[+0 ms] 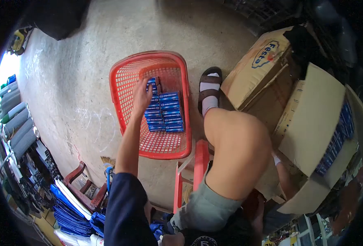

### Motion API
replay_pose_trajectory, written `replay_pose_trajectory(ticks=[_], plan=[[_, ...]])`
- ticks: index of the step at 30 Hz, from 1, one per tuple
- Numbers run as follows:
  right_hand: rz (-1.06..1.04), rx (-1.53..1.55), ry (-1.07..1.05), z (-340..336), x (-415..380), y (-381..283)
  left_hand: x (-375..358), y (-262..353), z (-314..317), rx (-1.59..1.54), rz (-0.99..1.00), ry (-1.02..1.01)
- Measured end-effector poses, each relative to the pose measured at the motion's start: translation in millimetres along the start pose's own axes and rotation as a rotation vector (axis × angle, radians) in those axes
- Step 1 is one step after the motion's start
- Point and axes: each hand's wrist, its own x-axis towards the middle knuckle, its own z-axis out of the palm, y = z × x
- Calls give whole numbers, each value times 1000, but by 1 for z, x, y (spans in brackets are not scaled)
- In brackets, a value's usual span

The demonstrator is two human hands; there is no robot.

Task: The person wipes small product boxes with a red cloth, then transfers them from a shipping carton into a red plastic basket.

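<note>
My left hand (pixel 141 95) reaches into the red plastic basket (pixel 115 98). Its fingers are closed on a small blue box at the top end of the left row, beside the basket's left wall. Below it, several blue boxes (pixel 172 112) lie packed in two columns on the basket floor. I cannot see my right hand; my bent knee and the cardboard cover much of the right side.
A sandalled foot (pixel 210 88) stands right of the basket. Further right are a closed carton (pixel 255 67) and an open carton (pixel 306 119) holding blue boxes. A red stool (pixel 201 162) is below the basket; blue sheeting (pixel 68 213) lies lower left.
</note>
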Motion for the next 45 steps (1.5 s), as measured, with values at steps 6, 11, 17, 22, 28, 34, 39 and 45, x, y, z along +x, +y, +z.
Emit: replay_pose_trajectory(ticks=[6,11,17,22,28,34,39,45], plan=[[-307,-749,7,-2,-5,-29,-85,111,-67,-273,-125,-90],[-579,-901,-276,13,-20,-95,-94,232,-143,-426,-105,137],[-804,-1088,-215,8,7,-82,-55,467,-204,-275,464,74],[-979,-785,-272,-7,-30,-97,-4,611,-118,-25,821,-313],[-1018,-832,-203,-17,-3,-94,64,631,-10,417,759,-310],[-1052,-642,-132,-59,-25,-94,84,629,-8,616,870,-161],[-1049,-657,-140,-48,0,-93,47,631,-53,269,651,-189],[-846,-557,-521,-40,4,-84,-74,552,-151,-1356,-17,-412]])
